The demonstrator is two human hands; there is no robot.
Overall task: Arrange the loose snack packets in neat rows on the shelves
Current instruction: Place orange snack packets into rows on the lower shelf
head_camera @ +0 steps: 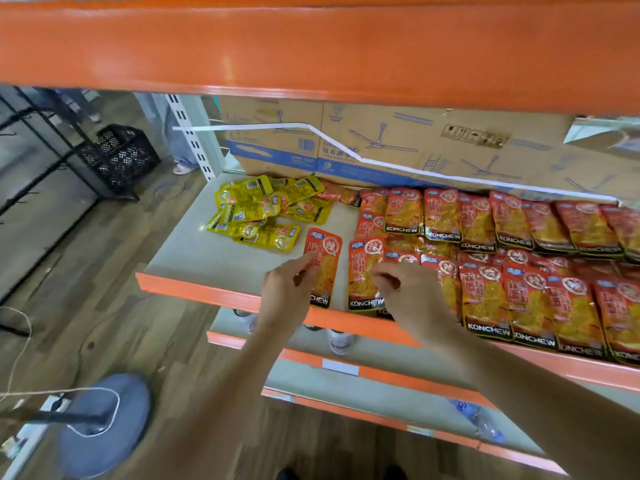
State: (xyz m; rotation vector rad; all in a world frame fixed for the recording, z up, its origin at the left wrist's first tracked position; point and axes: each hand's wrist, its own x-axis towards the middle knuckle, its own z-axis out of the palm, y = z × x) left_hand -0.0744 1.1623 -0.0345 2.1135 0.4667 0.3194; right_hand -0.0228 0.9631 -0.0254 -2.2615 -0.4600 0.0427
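Red foil packet (323,263), likely light and slippery, best pinched at its side edge, as left hand (289,285) does; right hand (407,294) pinches neighbouring packet (363,271).

The light is bright, even and soft, coming from overhead, and shadows stay faint. The orange beam (311,46) across the top shades the cardboard boxes (381,140) behind, which look duller than the pale shelf (214,251). Glare streaks the glossy red packets (519,299) and the yellow packets (263,209) (their print stays readable near the centre). Wide-angle distortion bows the beam and the shelf edges, most strongly toward the corners. The left hand (287,282) and right hand (405,289) are slightly soft, the forearms below blurrier. The floor (104,271) at the left is dimmer and smeared.
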